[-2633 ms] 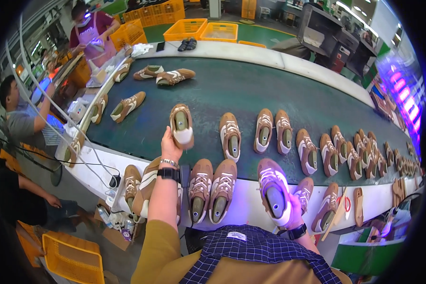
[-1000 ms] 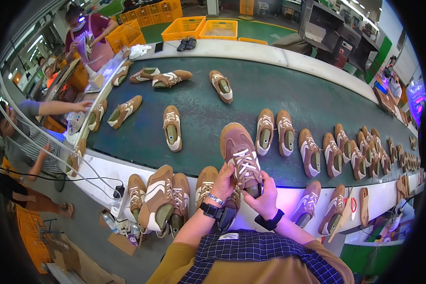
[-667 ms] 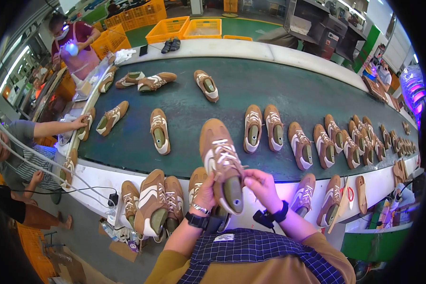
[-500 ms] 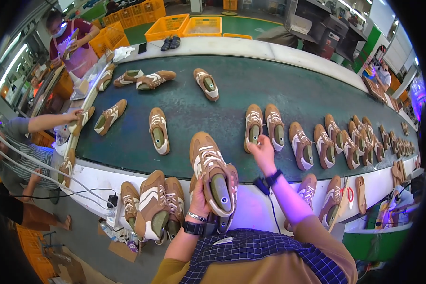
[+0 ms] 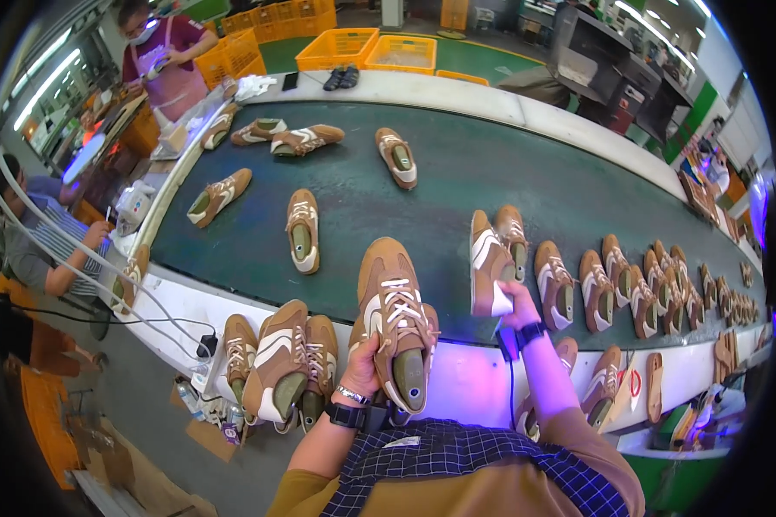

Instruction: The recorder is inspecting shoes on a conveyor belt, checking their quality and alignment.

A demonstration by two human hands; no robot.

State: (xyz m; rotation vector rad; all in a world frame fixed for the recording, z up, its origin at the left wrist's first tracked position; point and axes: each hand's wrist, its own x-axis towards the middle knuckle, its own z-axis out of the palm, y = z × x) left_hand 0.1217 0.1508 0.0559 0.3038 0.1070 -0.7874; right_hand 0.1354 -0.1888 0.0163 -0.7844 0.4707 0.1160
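Observation:
My left hand [image 5: 361, 369] is closed round the side of a brown sneaker [image 5: 390, 280] with white laces and white side stripes, toe pointing away from me. An olive-green shoe last fills its opening. Part of another sneaker shows behind it. Over the near side of the dark green belt, my right hand [image 5: 517, 303] grips a second brown sneaker [image 5: 487, 263] at the heel. That shoe is tilted so its striped side faces me, toe up. Just beyond it stands a matching sneaker [image 5: 511, 226], partly hidden.
Many similar sneakers [image 5: 597, 284] line the belt [image 5: 362, 211] toward the right. Several sneakers [image 5: 278, 362] stand on the white ledge to my left, near cables [image 5: 159, 323]. Red-handled scissors [image 5: 635, 383] lie at the right. Co-workers [image 5: 168, 65] are at the left side.
My right hand has lifted and turned the sneaker it was touching on the belt. A co-worker's hand and the shoe at the left edge have drawn away. The whole view has shifted slightly.

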